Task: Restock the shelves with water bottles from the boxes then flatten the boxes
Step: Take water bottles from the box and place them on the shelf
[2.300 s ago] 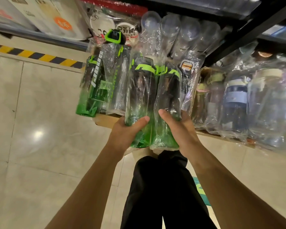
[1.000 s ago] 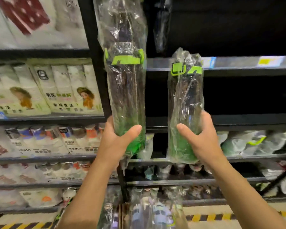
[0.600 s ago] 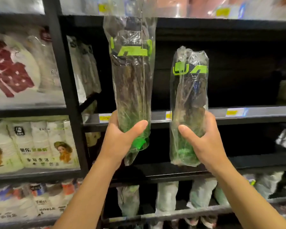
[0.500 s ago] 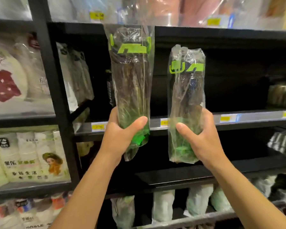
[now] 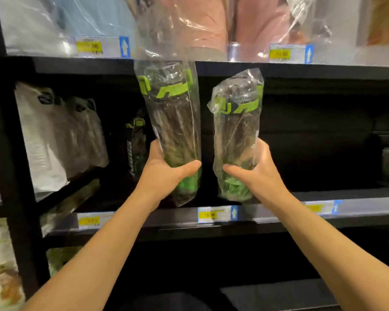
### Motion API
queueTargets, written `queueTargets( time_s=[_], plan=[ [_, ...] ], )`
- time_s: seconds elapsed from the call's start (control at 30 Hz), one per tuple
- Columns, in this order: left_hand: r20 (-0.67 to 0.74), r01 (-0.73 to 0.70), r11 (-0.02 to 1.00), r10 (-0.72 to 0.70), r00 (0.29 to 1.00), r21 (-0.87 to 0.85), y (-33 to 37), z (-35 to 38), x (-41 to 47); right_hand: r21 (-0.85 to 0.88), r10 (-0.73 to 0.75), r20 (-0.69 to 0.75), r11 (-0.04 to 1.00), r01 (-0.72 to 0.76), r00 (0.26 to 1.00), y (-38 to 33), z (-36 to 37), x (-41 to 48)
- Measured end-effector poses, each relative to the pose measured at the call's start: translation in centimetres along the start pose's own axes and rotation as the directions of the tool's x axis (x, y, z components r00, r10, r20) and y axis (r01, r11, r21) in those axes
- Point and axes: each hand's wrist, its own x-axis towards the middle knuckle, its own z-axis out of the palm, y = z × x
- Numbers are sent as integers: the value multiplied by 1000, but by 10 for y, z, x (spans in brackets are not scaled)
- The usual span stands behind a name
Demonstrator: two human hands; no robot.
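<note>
1. Left hand (image 5: pixel 164 173): curled round the lower part of the left bottle (image 5: pixel 171 122). The thumb is laid across the front and the fingers are wrapped behind.
2. Right hand (image 5: pixel 256 173): curled round the lower part of the right bottle (image 5: pixel 236 135), with the thumb across the front and the fingers at the far side.
3. Left bottle: dark, with a green base and bright green lid fittings, sealed in a clear plastic bag. It is held upright above the front edge of the shelf (image 5: pixel 279 212), its top near the underside of the board above.
4. Right bottle: same kind, also bagged. It is held upright just beside the left bottle, apart from it and lower. Whether its base touches the shelf cannot be told.
5. Shelf: black, with a grey front strip carrying a yellow price tag (image 5: pixel 208 214) below the two bottles.
6. Third bottle (image 5: pixel 135 144): dark with green fittings, standing further back on the same shelf, left of the left hand.
7. White packets (image 5: pixel 54 131): stacked in the bay to the left.
8. Pink bagged goods (image 5: pixel 189 23): stored on the level above, behind a second price tag (image 5: pixel 89 47).
</note>
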Motion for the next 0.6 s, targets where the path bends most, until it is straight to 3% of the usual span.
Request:
queueTargets(
  time_s=[0.1, 0.4, 0.6],
  plan=[
    [-25, 32, 997, -30, 999, 70, -12, 25, 33, -46, 78, 72, 996, -74, 994, 31, -14, 42],
    [-55, 23, 989, -15, 998, 146, -34, 92, 97, -94, 172, 20, 981, -169, 985, 95, -30, 151],
    [-29, 236, 943, -236, 971, 233, -56, 113, 126, -31, 171, 64, 985, -169, 983, 126, -35, 184]
  ],
)
